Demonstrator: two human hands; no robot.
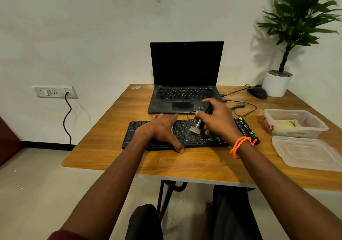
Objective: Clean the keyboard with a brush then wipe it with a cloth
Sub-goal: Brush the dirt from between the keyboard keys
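A black keyboard lies on the wooden table in front of me. My right hand grips a small black brush with pale bristles, which touch the keys near the keyboard's middle. My left hand lies spread on the keyboard's left half, thumb hooked over its front edge. A yellowish cloth sits inside a clear plastic box at the right.
An open black laptop stands behind the keyboard. A black mouse and its cable lie at the back right beside a potted plant. The box's lid rests at the table's right edge.
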